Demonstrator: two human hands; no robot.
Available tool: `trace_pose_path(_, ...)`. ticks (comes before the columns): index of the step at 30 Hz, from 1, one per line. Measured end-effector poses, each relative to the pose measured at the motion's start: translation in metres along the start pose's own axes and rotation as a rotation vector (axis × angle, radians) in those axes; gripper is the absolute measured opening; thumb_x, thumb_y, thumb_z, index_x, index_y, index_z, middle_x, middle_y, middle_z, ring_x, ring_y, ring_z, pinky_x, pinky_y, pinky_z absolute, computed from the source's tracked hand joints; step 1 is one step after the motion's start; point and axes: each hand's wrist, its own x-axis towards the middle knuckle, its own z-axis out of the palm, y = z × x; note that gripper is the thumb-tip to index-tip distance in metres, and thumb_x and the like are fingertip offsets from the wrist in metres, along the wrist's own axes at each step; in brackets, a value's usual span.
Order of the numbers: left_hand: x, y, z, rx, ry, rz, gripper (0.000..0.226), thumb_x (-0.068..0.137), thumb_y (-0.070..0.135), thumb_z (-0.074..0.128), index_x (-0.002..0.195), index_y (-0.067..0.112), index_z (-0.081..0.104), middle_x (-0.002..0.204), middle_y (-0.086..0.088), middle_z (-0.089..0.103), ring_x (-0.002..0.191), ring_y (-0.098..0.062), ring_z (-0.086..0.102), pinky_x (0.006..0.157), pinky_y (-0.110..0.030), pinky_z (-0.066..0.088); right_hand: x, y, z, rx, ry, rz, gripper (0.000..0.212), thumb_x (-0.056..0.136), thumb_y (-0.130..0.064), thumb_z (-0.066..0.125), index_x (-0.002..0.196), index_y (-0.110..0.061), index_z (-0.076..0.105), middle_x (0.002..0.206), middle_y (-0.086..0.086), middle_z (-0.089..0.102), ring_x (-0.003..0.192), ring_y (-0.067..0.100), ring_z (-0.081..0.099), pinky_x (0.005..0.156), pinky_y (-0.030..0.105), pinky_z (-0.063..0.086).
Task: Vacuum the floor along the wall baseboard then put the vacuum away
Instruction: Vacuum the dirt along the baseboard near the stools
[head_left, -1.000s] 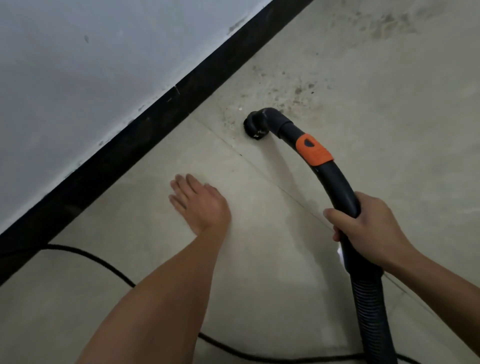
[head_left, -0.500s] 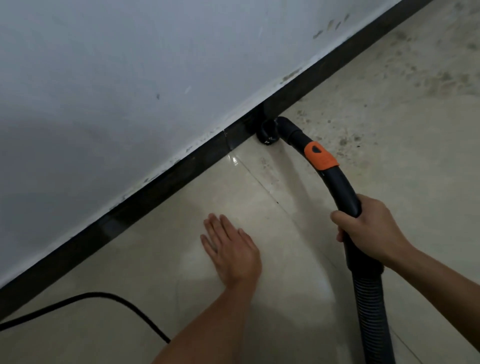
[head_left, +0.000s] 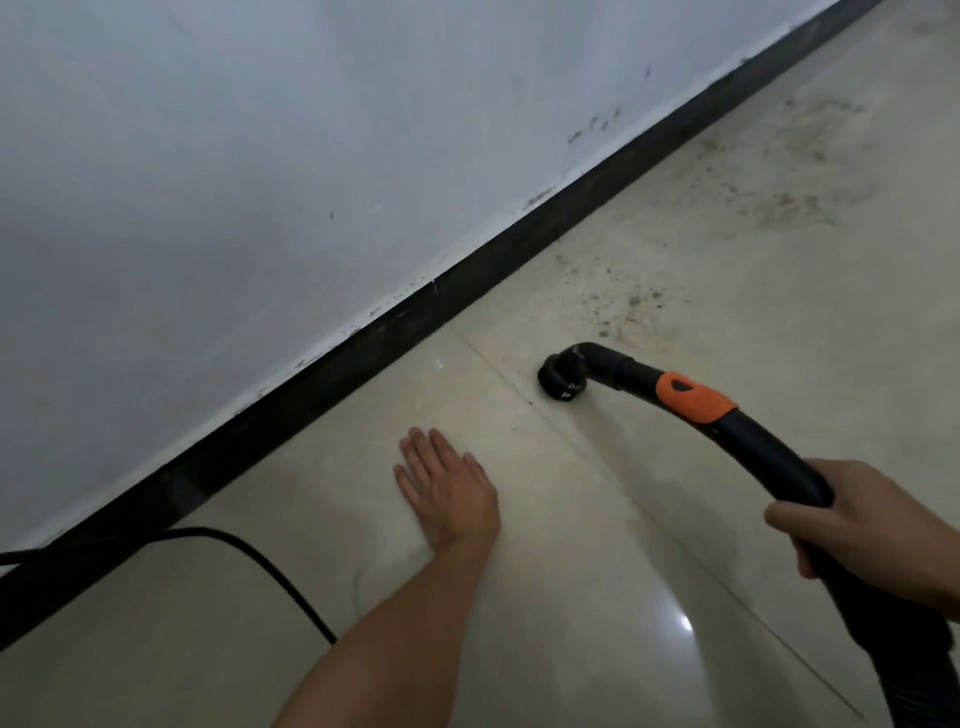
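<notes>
My right hand (head_left: 872, 525) grips the curved black vacuum handle (head_left: 769, 452), which carries an orange band (head_left: 693, 400). The round nozzle (head_left: 563, 376) at its tip rests on the beige floor tiles (head_left: 597, 545), a short way out from the black baseboard (head_left: 363, 343). My left hand (head_left: 449, 491) lies flat on the floor with straight fingers, left of the nozzle and close to the baseboard. Dark dirt specks (head_left: 618, 301) are scattered on the tiles beyond the nozzle. The ribbed hose (head_left: 919, 696) runs off the bottom right.
A white wall (head_left: 260, 156) rises above the baseboard and runs diagonally from lower left to upper right. A black power cord (head_left: 249, 551) curves across the floor at lower left, passing behind my left forearm. More dirt smears (head_left: 795, 182) lie farther along the wall.
The nozzle has pulled back from the baseboard onto the open tile. My left hand stays flat on the floor. My view has shifted, showing more dirty floor ahead.
</notes>
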Motion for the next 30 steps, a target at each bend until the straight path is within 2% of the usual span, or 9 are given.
trace_pose_path(3,-0.002,-0.01,-0.005,0.024,-0.041,0.064,0.058,0.101,0.033,0.029,0.152,0.006,0.02,0.161,-0.013,0.012,0.149,-0.026,0.005,0.119,-0.043,0.002,-0.003,0.002,0.02,0.025,0.029,0.007,0.013,0.079,-0.012,0.068,0.073,-0.004,0.06,0.052,0.009,0.068,0.045,0.02,0.065,0.051,0.03,0.047)
trace_pose_path(6,0.0,-0.021,-0.016,0.098,-0.103,0.149,0.059,0.102,0.034,0.026,0.153,0.007,0.013,0.162,-0.012,0.006,0.149,-0.025,0.001,0.119,-0.04,0.005,0.02,-0.029,0.045,0.082,0.041,-0.04,0.012,0.079,-0.013,0.067,0.074,-0.005,0.059,0.051,0.006,0.067,0.043,0.018,0.065,0.046,0.024,0.045)
trace_pose_path(12,0.008,-0.036,-0.029,0.187,-0.174,0.273,0.058,0.102,0.033,0.024,0.153,0.009,0.012,0.162,-0.011,0.004,0.149,-0.024,0.001,0.118,-0.037,0.01,0.051,-0.084,0.077,0.038,0.075,-0.111,0.014,0.076,-0.024,0.067,0.083,-0.015,0.058,0.06,0.003,0.07,0.047,0.015,0.068,0.059,0.033,0.058)
trace_pose_path(14,0.009,-0.035,-0.029,0.193,-0.164,0.273,0.057,0.102,0.032,0.026,0.153,0.009,0.014,0.162,-0.012,0.007,0.149,-0.024,0.004,0.116,-0.037,0.012,0.042,-0.071,0.069,0.0,0.087,-0.084,0.015,0.075,-0.024,0.068,0.083,-0.017,0.058,0.057,0.004,0.069,0.047,0.014,0.068,0.058,0.034,0.057)
trace_pose_path(19,0.012,-0.024,-0.027,0.22,-0.125,0.227,0.054,0.098,0.026,0.033,0.148,0.009,0.026,0.158,-0.015,0.019,0.145,-0.029,0.015,0.112,-0.04,0.019,-0.013,0.007,0.044,-0.018,0.06,-0.005,0.013,0.072,-0.014,0.072,0.077,-0.012,0.06,0.054,0.005,0.068,0.046,0.018,0.067,0.046,0.028,0.05)
trace_pose_path(21,0.016,-0.015,-0.026,0.218,-0.11,0.243,0.053,0.096,0.024,0.035,0.147,0.008,0.028,0.156,-0.016,0.022,0.144,-0.031,0.017,0.112,-0.04,0.019,-0.033,0.037,0.036,-0.001,0.052,0.057,0.012,0.074,-0.011,0.072,0.076,-0.009,0.06,0.054,0.009,0.068,0.046,0.021,0.067,0.048,0.03,0.05)
trace_pose_path(23,0.02,-0.001,-0.022,0.199,-0.097,0.3,0.053,0.096,0.022,0.036,0.147,0.007,0.028,0.156,-0.017,0.022,0.144,-0.032,0.016,0.114,-0.04,0.016,-0.047,0.064,0.028,0.033,0.105,0.136,0.012,0.076,-0.009,0.072,0.074,-0.005,0.061,0.052,0.01,0.067,0.046,0.024,0.065,0.053,0.033,0.049)
trace_pose_path(27,0.024,0.034,-0.01,0.1,-0.1,0.39,0.052,0.099,0.022,0.034,0.148,0.004,0.027,0.157,-0.018,0.021,0.145,-0.032,0.015,0.118,-0.04,0.011,-0.051,0.098,0.016,0.107,0.315,0.249,0.014,0.079,-0.009,0.072,0.07,-0.003,0.064,0.051,0.009,0.067,0.045,0.025,0.065,0.06,0.041,0.054)
trace_pose_path(30,0.027,0.05,-0.001,0.051,-0.106,0.381,0.054,0.1,0.028,0.033,0.148,0.003,0.026,0.157,-0.017,0.02,0.145,-0.031,0.014,0.119,-0.039,0.009,-0.034,0.092,0.011,0.135,0.389,0.251,0.014,0.079,-0.011,0.072,0.071,-0.004,0.063,0.051,0.008,0.067,0.043,0.02,0.065,0.054,0.036,0.051)
